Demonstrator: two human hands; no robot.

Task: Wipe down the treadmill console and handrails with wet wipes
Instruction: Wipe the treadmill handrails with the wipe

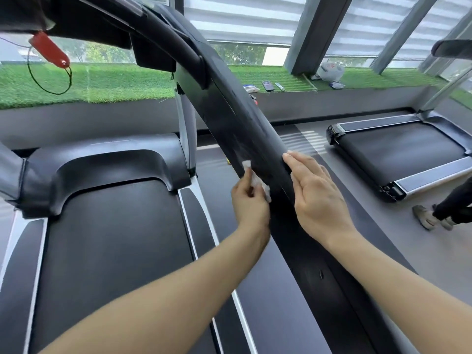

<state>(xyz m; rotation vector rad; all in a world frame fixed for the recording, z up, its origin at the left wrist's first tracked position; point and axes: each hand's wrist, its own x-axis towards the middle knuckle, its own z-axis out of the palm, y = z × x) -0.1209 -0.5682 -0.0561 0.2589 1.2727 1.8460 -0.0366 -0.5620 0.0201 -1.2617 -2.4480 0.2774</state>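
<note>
Bare forearms, no sleeves, short fingernails

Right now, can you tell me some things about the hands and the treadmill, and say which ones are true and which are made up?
1. The left hand pinches a white wet wipe against the black handrail. True.
2. The right hand grips a spray bottle. False: it holds nothing, and its straight fingers lie on the handrail.
3. A red safety key hangs near the console at upper left. True.
4. The wipe lies on the treadmill belt. False: it is in the left hand, up at the handrail.
5. Someone's shoes show at the far right. True.
</note>
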